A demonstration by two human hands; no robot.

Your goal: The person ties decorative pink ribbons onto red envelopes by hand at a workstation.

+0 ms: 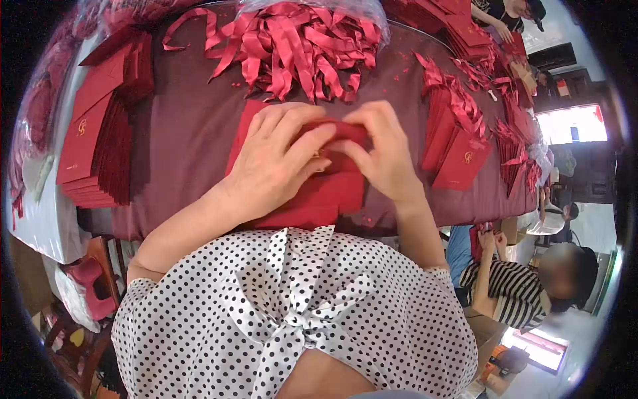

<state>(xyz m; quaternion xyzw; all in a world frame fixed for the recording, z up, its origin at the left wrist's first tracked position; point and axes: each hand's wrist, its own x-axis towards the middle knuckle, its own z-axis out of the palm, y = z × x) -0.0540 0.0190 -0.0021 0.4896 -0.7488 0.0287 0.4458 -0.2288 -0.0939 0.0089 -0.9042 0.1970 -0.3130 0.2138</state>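
Observation:
A red paper bag (325, 193) lies in front of me at the table's near edge, with more red paper beneath it. My left hand (276, 156) rests across it, its fingers curled around the raised part. On the other side, my right hand (385, 153) grips the bag's upper edge between thumb and fingers, slightly blurred. A bit of gold print shows between the hands. The inside of the bag and some fingertips are hidden. Beyond the hands lies a heap of loose red ribbons (299, 50) partly in clear plastic.
Stacked flat red bags (96, 139) with gold lettering stand at the left. Red bags with ribbon handles (458, 156) lie at the right, with more behind. The tablecloth (183, 133) is dark red. A person in a striped shirt (508, 289) sits at the right; another works at the far right.

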